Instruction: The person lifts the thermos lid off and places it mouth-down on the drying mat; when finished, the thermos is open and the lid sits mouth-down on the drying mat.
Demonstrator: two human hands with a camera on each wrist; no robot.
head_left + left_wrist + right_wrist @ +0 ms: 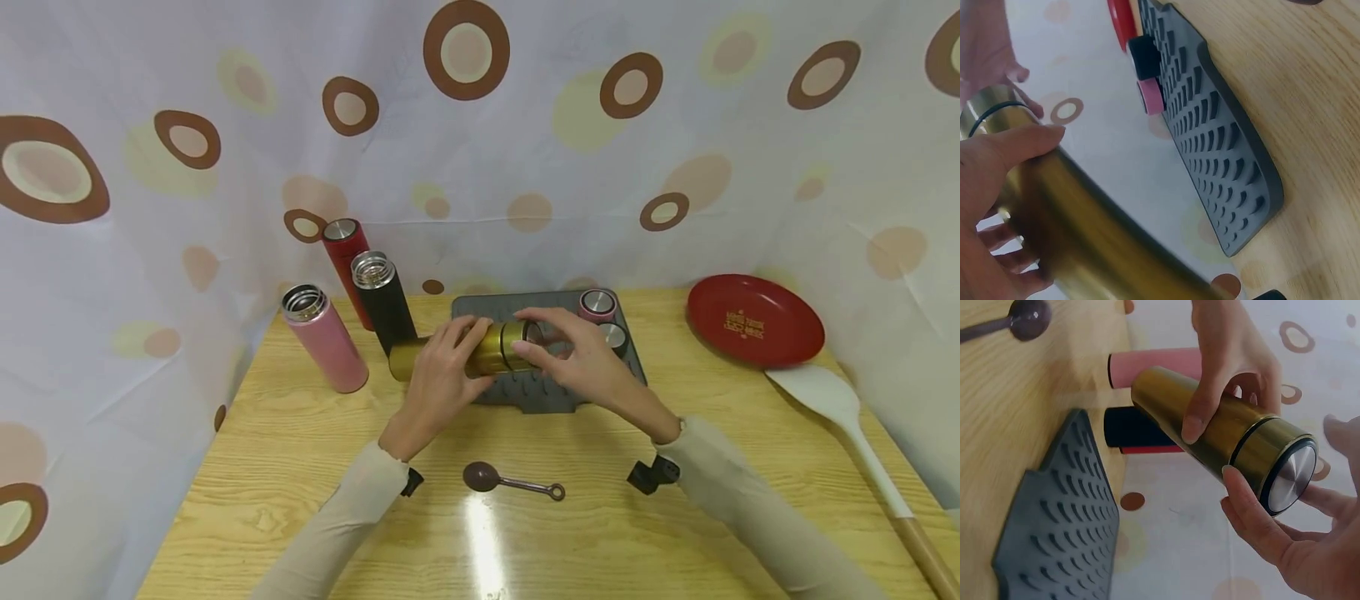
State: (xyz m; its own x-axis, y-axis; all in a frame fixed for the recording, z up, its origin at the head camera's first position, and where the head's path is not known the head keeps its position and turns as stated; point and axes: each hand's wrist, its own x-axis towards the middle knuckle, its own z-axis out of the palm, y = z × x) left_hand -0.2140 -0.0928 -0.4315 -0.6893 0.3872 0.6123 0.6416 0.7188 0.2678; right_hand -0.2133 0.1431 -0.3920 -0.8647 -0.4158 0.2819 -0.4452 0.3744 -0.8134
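A gold thermos bottle [491,350] is held lying on its side above the dark grey mat. My left hand [446,358] grips its body, thumb on one side and fingers round the other. At the bottle's right end is its gold lid [1277,465] with a silver disc top. My right hand [581,358] has its fingers and thumb about this lid; in the right wrist view one fingertip [1230,475] touches its edge. The lid sits on the bottle with a dark ring between them.
Left stand an open pink bottle [330,346], an open black bottle [386,308] and a red bottle [345,242]. On the grey mat [543,400] sit a pink lid [597,303] and a black lid [613,336]. Nearby lie a dark spoon [482,477], red plate [787,329] and white spatula [828,396].
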